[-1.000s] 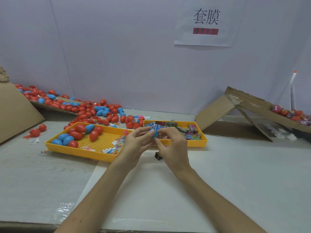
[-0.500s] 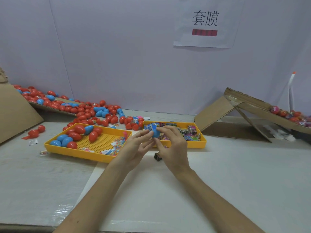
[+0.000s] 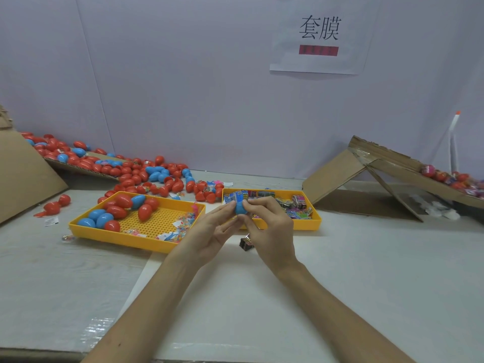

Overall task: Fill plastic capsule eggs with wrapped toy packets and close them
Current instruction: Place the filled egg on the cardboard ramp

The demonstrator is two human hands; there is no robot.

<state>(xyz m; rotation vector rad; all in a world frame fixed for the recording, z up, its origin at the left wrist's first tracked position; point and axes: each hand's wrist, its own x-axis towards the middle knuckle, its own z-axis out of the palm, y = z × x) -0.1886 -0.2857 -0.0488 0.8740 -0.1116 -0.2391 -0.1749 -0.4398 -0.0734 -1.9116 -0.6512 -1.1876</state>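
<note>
Capsule egg [image 3: 241, 210], blue, held up over the near edge of the packet tray [image 3: 306, 224]. My right hand [image 3: 272, 231] curls fingers and thumb round it; my left hand [image 3: 209, 233] pinches its left side with the fingertips. Seam hidden, possibly not fully closed

Left hand [image 3: 208, 233] and right hand [image 3: 271, 231] pinch blue capsule egg [image 3: 240, 209] — packet tray [image 3: 305, 224] just behind.
</note>
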